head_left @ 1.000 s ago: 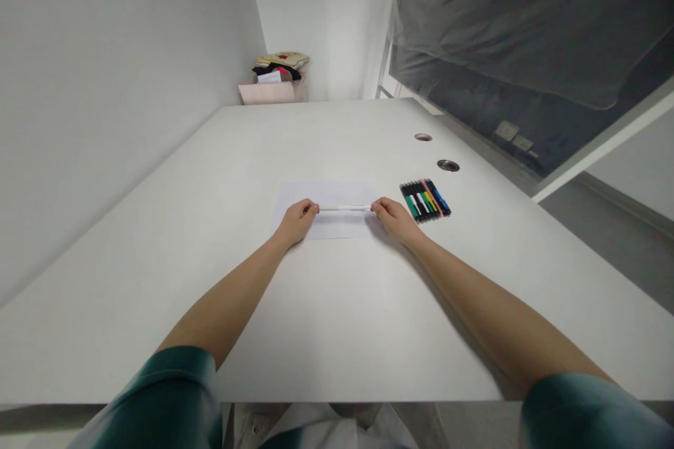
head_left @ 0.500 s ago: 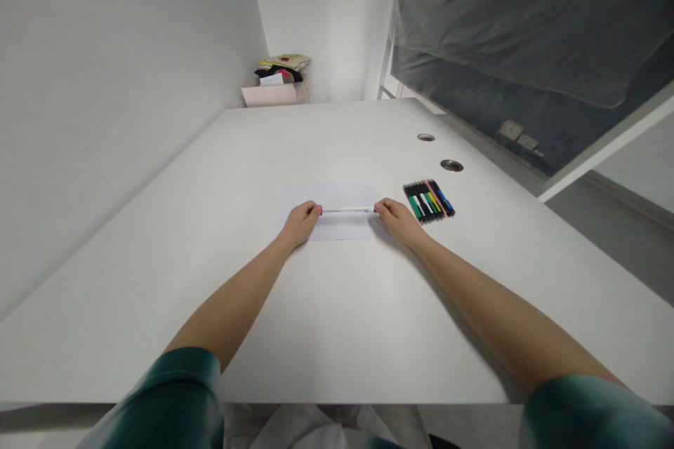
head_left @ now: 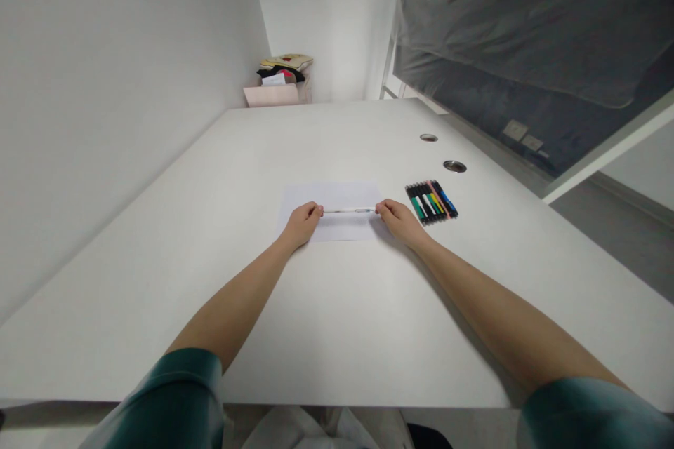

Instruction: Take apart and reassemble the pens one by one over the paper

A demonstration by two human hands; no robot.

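Observation:
A slim white pen [head_left: 345, 210] stretches level between my two hands, its clip toward the right. My left hand [head_left: 304, 220] is closed on the pen's left end, thumb and fingers pinched together. At the other end, my right hand [head_left: 397, 216] pinches the pen in the same way. Beneath the pen lies a white sheet of paper [head_left: 337, 191], with a shadow falling across it. The hands cover parts of the sheet's sides. Just right of my right hand, a row of several dark markers [head_left: 432, 202] with coloured sections lies side by side.
The white table [head_left: 326, 323] reaches from my body to the far wall. Two round metal-rimmed holes [head_left: 454, 166] are set near its right edge. A pale pink box [head_left: 271, 95] with cloth items stands beyond the far end. Dark grey sheeting [head_left: 526, 35] hangs on the right.
Both hands keep the same hold on the pen, with almost no movement. The view has shifted very slightly, so the table and markers appear a little farther right.

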